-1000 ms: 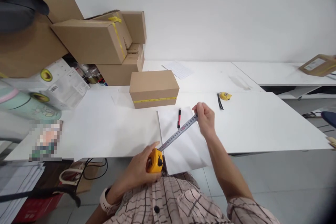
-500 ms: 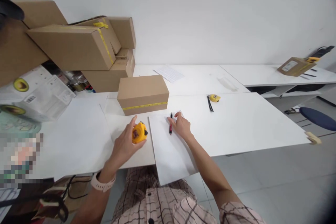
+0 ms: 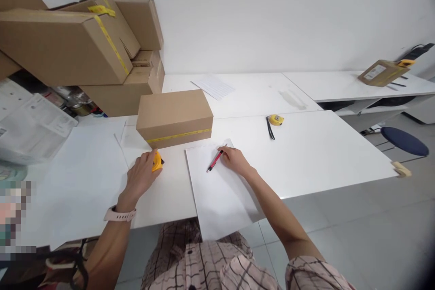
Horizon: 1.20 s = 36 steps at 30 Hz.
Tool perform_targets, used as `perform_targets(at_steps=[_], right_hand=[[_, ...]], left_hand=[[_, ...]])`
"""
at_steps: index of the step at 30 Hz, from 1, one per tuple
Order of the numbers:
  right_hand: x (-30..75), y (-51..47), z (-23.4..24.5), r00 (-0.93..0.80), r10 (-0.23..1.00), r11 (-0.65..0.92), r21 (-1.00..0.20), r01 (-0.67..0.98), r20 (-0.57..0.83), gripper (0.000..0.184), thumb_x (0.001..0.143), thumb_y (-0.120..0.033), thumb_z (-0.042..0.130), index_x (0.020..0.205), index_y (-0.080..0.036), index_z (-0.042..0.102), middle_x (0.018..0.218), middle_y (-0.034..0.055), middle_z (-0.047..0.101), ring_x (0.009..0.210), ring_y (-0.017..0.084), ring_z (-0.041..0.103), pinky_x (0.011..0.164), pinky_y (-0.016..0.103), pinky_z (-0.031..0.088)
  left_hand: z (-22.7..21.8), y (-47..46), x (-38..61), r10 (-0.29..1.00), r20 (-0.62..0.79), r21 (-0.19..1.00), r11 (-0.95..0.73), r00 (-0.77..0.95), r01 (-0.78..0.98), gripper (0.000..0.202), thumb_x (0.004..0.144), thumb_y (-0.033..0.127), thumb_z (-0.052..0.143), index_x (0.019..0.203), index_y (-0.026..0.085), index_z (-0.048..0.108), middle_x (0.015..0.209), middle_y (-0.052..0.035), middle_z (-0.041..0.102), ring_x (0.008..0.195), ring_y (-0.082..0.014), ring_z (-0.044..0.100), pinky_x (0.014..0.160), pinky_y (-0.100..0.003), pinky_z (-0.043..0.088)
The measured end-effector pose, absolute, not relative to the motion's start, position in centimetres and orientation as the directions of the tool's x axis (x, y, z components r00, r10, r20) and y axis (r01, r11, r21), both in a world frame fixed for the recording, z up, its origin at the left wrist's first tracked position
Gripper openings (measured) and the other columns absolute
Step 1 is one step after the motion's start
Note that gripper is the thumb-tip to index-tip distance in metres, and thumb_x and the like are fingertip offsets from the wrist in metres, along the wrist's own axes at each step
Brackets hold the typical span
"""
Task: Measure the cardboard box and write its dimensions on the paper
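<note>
One sheet (image 3: 220,201) overhangs the table edge (image 3: 322,188); open room flanks the right hand (image 3: 235,161).

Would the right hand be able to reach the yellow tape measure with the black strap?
Probably yes: nothing seems to stand between the right hand and the yellow tape measure, though the hand seems to hold a pen.

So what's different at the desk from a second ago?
The left hand carried the orange tape measure forward and left, its blade no longer showing. The right hand let go of the blade and took the pen, now slanted. The box ahead and yellow tape measure stayed put.
</note>
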State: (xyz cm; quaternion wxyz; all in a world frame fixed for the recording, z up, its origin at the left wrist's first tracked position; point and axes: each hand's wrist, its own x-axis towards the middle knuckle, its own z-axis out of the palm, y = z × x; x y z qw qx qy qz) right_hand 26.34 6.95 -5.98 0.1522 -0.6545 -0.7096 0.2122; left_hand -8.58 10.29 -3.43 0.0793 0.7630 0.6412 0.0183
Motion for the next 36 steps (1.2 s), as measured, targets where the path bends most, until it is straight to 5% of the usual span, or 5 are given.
perform_targets(at_steps=[4,12,20,28,36], right_hand=[[26.6,6.5,-5.9,-0.176,0.983,0.136,-0.415,0.899,-0.06,0.041,0.093,-0.004,0.04,0.125,-0.018,0.061,0.115,0.0093,0.072,0.103,0.021,0.066,0.084,0.028,0.045],[26.8,6.2,-7.4,-0.208,0.977,0.208,-0.407,0.889,0.046,0.027,0.092,-0.008,0.043,0.11,-0.02,0.059,0.101,0.0088,0.071,0.095,0.021,0.064,0.078,0.028,0.046],[30.8,6.7,-9.0,0.293,0.925,0.01,-0.788,0.616,0.241,0.022,0.089,-0.045,0.055,0.098,-0.025,0.054,0.095,0.0051,0.07,0.083,0.021,0.066,0.082,0.035,0.051],[30.7,8.5,-12.1,0.287,0.946,-0.013,-0.869,0.494,0.15,0.024,0.084,-0.044,0.056,0.098,-0.024,0.055,0.078,-0.0016,0.062,0.068,0.016,0.054,0.073,0.029,0.047],[31.0,9.1,-12.2,0.255,0.954,0.023,-0.888,0.459,0.156,0.026,0.082,-0.046,0.06,0.095,-0.024,0.055,0.076,-0.0017,0.061,0.066,0.015,0.052,0.071,0.029,0.046]], left_hand=[[-3.2,8.9,-5.7,0.936,0.11,0.173,-0.349,0.334,0.921,0.059,0.087,0.035,0.058,0.141,0.012,0.051,0.151,-0.0212,0.047,0.145,-0.0417,0.033,0.117,-0.059,0.029],[-7.6,7.2,8.6,0.758,0.141,0.514,-0.606,0.637,0.608,0.046,0.092,0.009,0.035,0.131,0.014,0.059,0.139,-0.0169,0.06,0.138,-0.0283,0.048,0.116,-0.051,0.039],[-10.0,7.2,9.5,0.76,-0.025,0.452,-0.571,0.65,0.685,0.064,0.097,0.036,0.045,0.154,0.009,0.034,0.166,-0.0216,0.025,0.157,-0.0344,0.013,0.125,-0.059,0.01],[-8.1,7.6,10.6,0.789,-0.045,0.387,-0.552,0.613,0.739,0.049,0.094,0.037,0.056,0.136,0.013,0.052,0.157,-0.0211,0.041,0.146,-0.0371,0.036,0.12,-0.058,0.022],[-9.5,8.4,11.8,0.765,-0.098,0.402,-0.555,0.637,0.728,0.092,0.086,0.065,0.06,0.158,0.016,0.03,0.17,-0.0182,0.011,0.157,-0.039,-0.002,0.121,-0.067,-0.007]])
